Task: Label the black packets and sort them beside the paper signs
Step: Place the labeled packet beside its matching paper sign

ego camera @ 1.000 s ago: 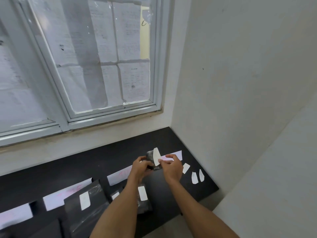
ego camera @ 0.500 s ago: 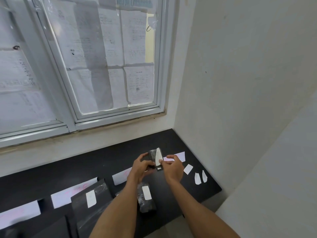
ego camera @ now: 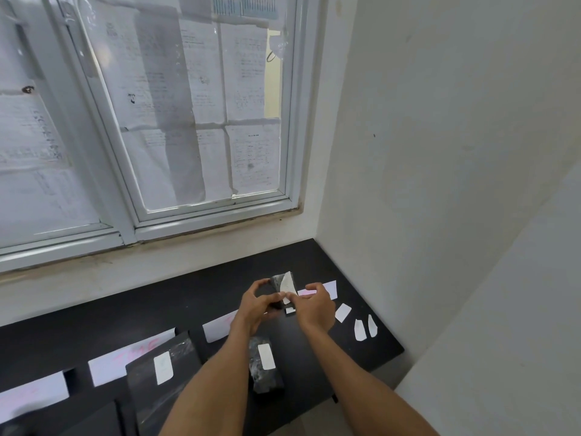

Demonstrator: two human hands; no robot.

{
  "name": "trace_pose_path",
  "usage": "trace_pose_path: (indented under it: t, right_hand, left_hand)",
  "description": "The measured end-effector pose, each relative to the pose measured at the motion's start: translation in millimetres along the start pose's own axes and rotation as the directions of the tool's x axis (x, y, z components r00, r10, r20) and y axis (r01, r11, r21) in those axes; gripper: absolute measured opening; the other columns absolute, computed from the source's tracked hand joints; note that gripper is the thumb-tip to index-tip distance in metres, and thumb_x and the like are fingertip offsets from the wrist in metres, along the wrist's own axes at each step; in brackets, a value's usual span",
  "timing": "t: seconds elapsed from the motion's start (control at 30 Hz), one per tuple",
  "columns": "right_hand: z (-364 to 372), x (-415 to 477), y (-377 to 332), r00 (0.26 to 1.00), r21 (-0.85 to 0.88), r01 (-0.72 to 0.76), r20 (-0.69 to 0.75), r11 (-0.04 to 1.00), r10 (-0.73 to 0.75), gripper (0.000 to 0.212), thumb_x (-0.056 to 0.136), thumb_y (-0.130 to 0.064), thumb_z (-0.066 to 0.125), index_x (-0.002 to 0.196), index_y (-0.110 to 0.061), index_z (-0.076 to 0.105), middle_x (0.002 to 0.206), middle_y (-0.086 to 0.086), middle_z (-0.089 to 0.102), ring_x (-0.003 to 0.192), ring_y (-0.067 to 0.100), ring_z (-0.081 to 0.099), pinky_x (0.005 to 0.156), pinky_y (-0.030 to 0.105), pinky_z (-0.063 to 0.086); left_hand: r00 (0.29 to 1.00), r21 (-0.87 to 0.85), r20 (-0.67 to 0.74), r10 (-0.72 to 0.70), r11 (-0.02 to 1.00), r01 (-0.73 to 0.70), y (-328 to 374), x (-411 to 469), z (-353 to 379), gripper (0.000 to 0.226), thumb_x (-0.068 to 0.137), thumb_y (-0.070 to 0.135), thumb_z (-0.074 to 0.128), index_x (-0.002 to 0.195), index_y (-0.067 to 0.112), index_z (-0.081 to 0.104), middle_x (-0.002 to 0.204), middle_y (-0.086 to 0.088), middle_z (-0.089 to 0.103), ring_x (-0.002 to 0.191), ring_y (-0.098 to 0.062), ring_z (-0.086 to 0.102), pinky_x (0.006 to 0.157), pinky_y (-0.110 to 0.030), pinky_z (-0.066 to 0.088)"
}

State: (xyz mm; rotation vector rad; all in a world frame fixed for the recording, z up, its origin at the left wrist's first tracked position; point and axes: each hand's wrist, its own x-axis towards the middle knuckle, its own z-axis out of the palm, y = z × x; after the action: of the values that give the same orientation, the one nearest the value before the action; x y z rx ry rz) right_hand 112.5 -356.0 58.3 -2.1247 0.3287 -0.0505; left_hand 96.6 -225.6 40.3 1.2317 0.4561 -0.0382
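Black counter (ego camera: pixel 361 347) fits into a white-walled corner under a window (ego camera: pixel 195 121) with printed sheets taped over the glass; paper signs (ego camera: pixel 125 357) run in a row along the counter, pink writing too faint to read. Three loose labels (ego camera: pixel 359 329) lie near the right end. Two labelled packets sit on the near side: large packet (ego camera: pixel 147 391) beside the left signs, smaller packet (ego camera: pixel 267 379) between the forearms.

Small black packet (ego camera: pixel 276 280) is held upright above the counter, in front of the rightmost sign; left hand (ego camera: pixel 256 305) grips its lower part, fingers curled round it; right hand (ego camera: pixel 314 306) pinches the bottom end of the white label (ego camera: pixel 287 284), which lies curved against the packet's face; can't tell how much is stuck.
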Motion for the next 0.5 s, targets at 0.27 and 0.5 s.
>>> trace_pose_path:
  t: [0.27,0.5]
  right_hand:
    - [-7.1,26.3,17.0,0.899,0.404,-0.189,0.437,0.895,-0.007,0.048,0.068,-0.02,0.087,0.111,-0.009,0.068,0.107,0.012,0.072,0.09,0.019,0.071,0.063,0.025,0.057]
    - [-5.9,32.3,22.2,0.842,0.412,-0.212,0.538,0.886,-0.049,0.036,0.068,-0.01,0.086,0.099,-0.008,0.067,0.102,0.013,0.072,0.094,0.029,0.071,0.076,0.039,0.061]
  left_hand:
    - [0.998,-0.019,0.026,-0.065,0.998,0.065,3.6,9.5,-3.1,0.042,0.08,0.014,0.075,0.118,0.018,0.059,0.109,-0.016,0.07,0.096,-0.032,0.07,0.067,-0.036,0.06]
    - [0.995,0.081,-0.058,-0.087,0.993,0.091,8.9,16.9,-4.1,0.037,0.082,0.049,0.069,0.105,0.021,0.061,0.105,-0.009,0.067,0.098,-0.03,0.066,0.061,-0.036,0.06]
